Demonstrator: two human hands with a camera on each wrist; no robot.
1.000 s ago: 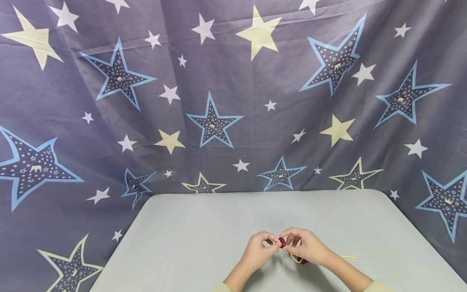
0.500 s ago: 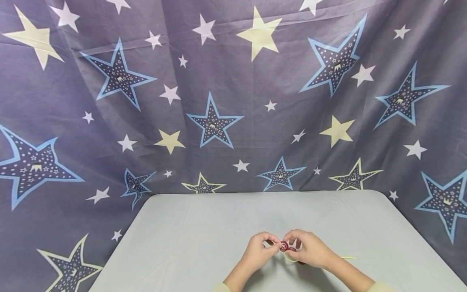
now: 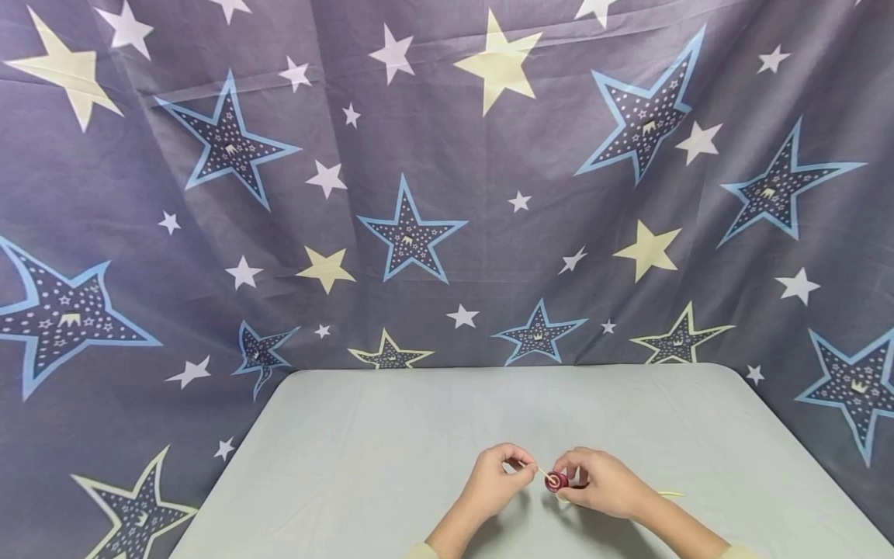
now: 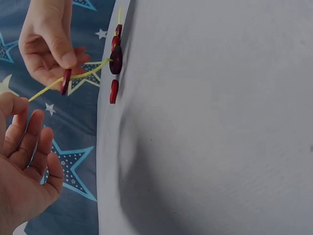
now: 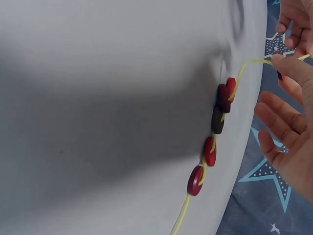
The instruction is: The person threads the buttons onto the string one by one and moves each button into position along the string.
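Note:
My left hand (image 3: 497, 477) pinches the end of a yellow string (image 4: 45, 90) between thumb and forefinger. To its right, my right hand (image 3: 602, 480) pinches a round, dark red button (image 3: 554, 482) by its edges. The string runs through this button, and a short stretch of it shows between button and left fingertips. From the held button the string continues to a row of several more red and dark buttons (image 5: 224, 98) threaded on it, lying along the table. The right hand mostly hides that row in the head view.
A pale grey cloth covers the table (image 3: 391, 435). The string's far tail (image 3: 672, 494) lies right of the right wrist. Behind the table hangs a dark curtain (image 3: 433, 310) printed with stars. In the left wrist view the buttons lie near the table's edge.
My right hand has moved slightly right and toward me with the button, away from the left fingertips, so string now shows between them. The left hand stays nearly in place.

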